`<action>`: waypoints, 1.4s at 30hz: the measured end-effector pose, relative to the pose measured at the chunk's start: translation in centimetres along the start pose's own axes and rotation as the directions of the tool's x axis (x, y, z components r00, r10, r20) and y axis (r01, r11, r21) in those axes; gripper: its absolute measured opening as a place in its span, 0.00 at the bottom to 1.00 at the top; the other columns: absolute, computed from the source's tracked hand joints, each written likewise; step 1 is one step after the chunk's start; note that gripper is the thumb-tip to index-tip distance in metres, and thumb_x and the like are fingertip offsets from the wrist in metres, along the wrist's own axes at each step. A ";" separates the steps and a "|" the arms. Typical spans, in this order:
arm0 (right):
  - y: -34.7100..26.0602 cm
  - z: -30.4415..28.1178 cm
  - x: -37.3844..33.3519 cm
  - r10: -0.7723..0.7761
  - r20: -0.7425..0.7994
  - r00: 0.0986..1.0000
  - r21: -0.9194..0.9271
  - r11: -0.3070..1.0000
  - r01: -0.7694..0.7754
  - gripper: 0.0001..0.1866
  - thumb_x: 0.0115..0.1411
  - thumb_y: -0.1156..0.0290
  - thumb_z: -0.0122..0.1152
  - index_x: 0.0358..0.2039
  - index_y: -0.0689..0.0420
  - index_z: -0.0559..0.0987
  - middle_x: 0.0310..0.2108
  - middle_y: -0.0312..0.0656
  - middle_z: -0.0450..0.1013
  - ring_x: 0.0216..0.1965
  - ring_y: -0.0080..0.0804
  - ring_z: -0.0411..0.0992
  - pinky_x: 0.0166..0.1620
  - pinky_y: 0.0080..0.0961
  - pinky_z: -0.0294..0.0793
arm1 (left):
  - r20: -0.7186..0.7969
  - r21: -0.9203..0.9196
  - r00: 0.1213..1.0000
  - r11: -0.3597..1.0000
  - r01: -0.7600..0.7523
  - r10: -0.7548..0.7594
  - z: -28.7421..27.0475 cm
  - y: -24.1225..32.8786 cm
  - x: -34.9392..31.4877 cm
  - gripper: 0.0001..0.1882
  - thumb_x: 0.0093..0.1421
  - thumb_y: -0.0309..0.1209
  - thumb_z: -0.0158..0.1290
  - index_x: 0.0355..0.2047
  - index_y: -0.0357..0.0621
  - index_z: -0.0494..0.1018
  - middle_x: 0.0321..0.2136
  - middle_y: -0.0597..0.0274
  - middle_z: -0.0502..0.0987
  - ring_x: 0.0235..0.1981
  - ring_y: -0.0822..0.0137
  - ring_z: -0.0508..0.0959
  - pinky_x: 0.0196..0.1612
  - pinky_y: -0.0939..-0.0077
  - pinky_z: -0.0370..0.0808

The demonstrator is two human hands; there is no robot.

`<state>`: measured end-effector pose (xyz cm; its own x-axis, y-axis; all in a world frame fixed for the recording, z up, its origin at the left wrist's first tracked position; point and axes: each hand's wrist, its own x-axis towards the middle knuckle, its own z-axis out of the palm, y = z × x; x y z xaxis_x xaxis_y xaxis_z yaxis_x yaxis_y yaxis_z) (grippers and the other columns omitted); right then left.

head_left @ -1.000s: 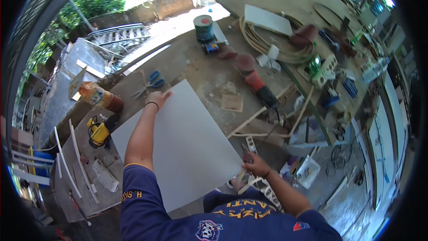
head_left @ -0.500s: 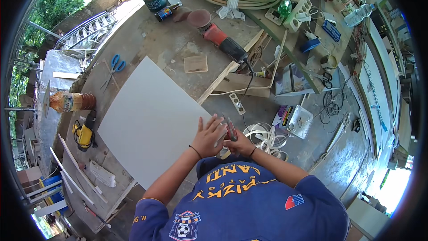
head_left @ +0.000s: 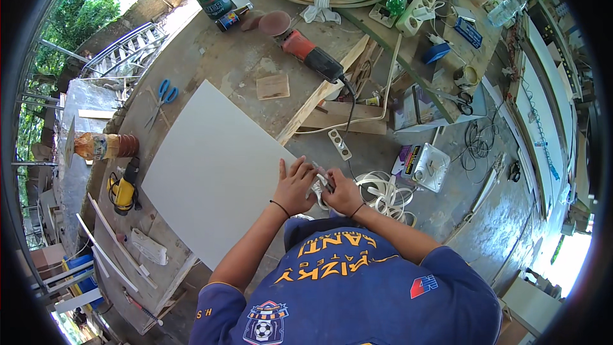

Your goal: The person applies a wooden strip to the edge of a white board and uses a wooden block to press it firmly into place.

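Observation:
A large white panel [head_left: 207,166] lies on the workbench, its near right corner towards me. My left hand [head_left: 295,185] rests on that corner with fingers stretched out, the fingertips close to the panel's right edge. Just beside it, my right hand [head_left: 343,193] is closed round a slim tool with a grey and red body, which looks like a utility knife [head_left: 327,183]. Most of the tool is hidden by my fingers, and its tip is too blurred to make out. Below the hands, a whitish thing is partly covered and cannot be identified.
Beyond the panel lie a red-and-black sander [head_left: 306,53], a wood block [head_left: 272,87] and blue scissors [head_left: 161,103]. A yellow power tool [head_left: 122,190] and a bottle [head_left: 105,145] are at the left. Coiled white edging strip [head_left: 386,197] and a power strip [head_left: 340,145] lie right of the bench.
My right hand has turned and moved slightly left, so the tool's red side is now mostly hidden. My left hand has shifted a little, still flat on the panel.

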<state>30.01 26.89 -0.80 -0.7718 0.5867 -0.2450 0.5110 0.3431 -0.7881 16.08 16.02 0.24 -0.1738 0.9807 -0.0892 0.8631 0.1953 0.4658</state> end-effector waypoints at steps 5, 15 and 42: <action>1.5 -1.6 0.9 -0.150 0.010 0.989 -0.101 0.984 0.150 0.17 0.46 0.68 0.59 0.36 0.56 0.67 0.26 0.47 0.71 0.30 0.49 0.70 0.33 0.41 0.69 | -0.230 0.059 0.972 0.996 0.063 -0.048 2.5 0.1 0.4 0.17 0.46 0.36 0.55 0.37 0.48 0.73 0.41 0.60 0.69 0.54 0.57 0.61 0.60 0.38 0.37; 0.7 -3.5 2.8 -0.413 -0.002 0.911 -0.365 0.848 0.383 0.11 0.50 0.70 0.55 0.34 0.54 0.68 0.25 0.43 0.70 0.31 0.43 0.70 0.41 0.37 0.61 | -0.337 0.039 0.941 0.999 0.021 -0.007 3.2 -0.1 1.1 0.08 0.51 0.36 0.51 0.30 0.48 0.71 0.34 0.63 0.69 0.47 0.61 0.67 0.59 0.37 0.40; 9.4 -10.3 7.1 0.055 -0.094 0.994 -0.150 0.986 -0.069 0.23 0.49 0.61 0.62 0.43 0.61 0.70 0.42 0.50 0.71 0.43 0.46 0.70 0.47 0.38 0.68 | -0.342 0.045 0.939 0.999 -0.003 0.019 4.3 -3.2 0.0 0.08 0.53 0.37 0.52 0.33 0.52 0.73 0.45 0.65 0.69 0.55 0.67 0.64 0.59 0.34 0.34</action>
